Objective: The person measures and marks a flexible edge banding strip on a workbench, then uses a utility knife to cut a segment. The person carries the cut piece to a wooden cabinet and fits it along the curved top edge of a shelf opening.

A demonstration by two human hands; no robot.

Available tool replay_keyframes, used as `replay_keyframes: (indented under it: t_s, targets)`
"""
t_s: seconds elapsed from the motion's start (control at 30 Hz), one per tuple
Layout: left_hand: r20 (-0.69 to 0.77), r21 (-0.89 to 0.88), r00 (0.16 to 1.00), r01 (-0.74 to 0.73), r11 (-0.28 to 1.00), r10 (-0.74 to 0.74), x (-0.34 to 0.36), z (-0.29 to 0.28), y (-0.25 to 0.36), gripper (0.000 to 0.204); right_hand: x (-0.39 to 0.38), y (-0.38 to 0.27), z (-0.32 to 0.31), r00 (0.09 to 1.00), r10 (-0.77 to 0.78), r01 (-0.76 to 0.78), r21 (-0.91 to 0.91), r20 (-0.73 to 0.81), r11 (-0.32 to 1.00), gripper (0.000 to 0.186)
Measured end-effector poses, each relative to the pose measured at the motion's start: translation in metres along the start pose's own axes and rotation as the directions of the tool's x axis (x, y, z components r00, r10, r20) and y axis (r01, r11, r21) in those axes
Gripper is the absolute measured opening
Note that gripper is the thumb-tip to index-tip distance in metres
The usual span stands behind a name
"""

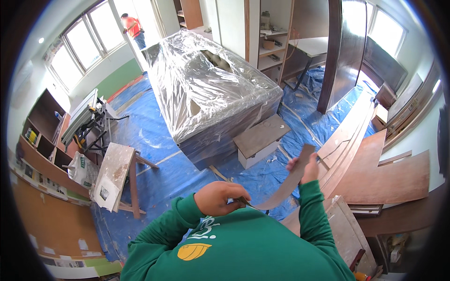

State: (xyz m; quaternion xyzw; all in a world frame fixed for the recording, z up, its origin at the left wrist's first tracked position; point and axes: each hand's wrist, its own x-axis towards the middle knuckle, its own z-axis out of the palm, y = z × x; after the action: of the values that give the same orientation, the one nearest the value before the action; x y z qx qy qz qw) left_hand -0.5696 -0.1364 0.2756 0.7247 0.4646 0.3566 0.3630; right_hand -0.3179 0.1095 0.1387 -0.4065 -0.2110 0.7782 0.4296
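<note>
A thin, flexible grey-brown strip (284, 191) bends in a curve between my two hands, in front of my chest. My left hand (220, 197) pinches its near left end, thumb and fingers closed over the edge. Farther out on the right, my right hand (308, 169) grips the strip close to its upper end, with fingertips showing past its left edge. Whether the strip is veneer or laminate I cannot tell. Just beyond it stands a low white box with a grey-brown top (261, 136).
Blue sheeting (140, 136) covers the floor. A large plastic-wrapped piece of furniture (215, 93) stands ahead. At left are a small wooden bench (115, 173) and a white sack (83, 169); at right lie long boards (349, 136) and brown panels (398, 175). A person in red (133, 29) stands far off.
</note>
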Motion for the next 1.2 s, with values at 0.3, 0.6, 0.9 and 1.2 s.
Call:
replay_keyframes:
  t_s: [0.3, 0.6, 0.9, 1.2]
  targets:
    - [0.039, -0.22, 0.981, 0.195, 0.956, -0.192, -0.002, -0.014, -0.013, 0.017, -0.056, 0.056, 0.028, 0.622, 0.132, 0.525, -0.536, 0.772, 0.661, 0.049]
    - [-0.324, -0.045, 0.923, 0.205, 0.978, -0.208, 0.002, -0.017, -0.033, 0.019, -0.109, 0.018, 0.08, 0.678, 0.394, 0.462, -0.776, 0.621, 0.429, 0.038]
    - [-0.552, 0.181, 0.822, 0.283, 0.942, -0.141, 0.025, 0.004, -0.043, 0.015, -0.134, 0.031, 0.095, 0.699, 0.295, 0.557, -0.754, 0.652, 0.348, 0.036]
    - [0.143, -0.606, 0.958, 0.283, 0.744, -0.248, 0.003, -0.03, -0.053, 0.032, -0.119, -0.018, 0.083, 0.549, 0.443, 0.615, -0.702, 0.709, 0.36, 0.027]
